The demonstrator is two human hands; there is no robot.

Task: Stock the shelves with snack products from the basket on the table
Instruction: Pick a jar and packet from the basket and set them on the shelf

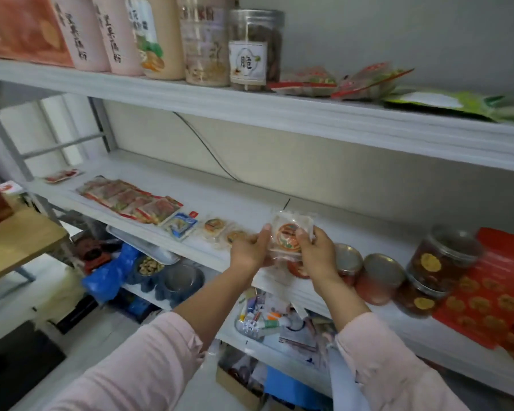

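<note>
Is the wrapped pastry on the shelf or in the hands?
In hand: left hand and right hand pinch the wrapped pastry over the shelf.

Long sleeves, pale pink, thin soft fabric. Cuff of left sleeve [149,360] ends mid-forearm, edge rumpled. Cuff of right sleeve [389,366] ends likewise, same pink, creased lengthwise. Forearms bare beyond cuffs. Both left hand [247,247] and right hand [319,255] bare; thumbnails short.
</note>
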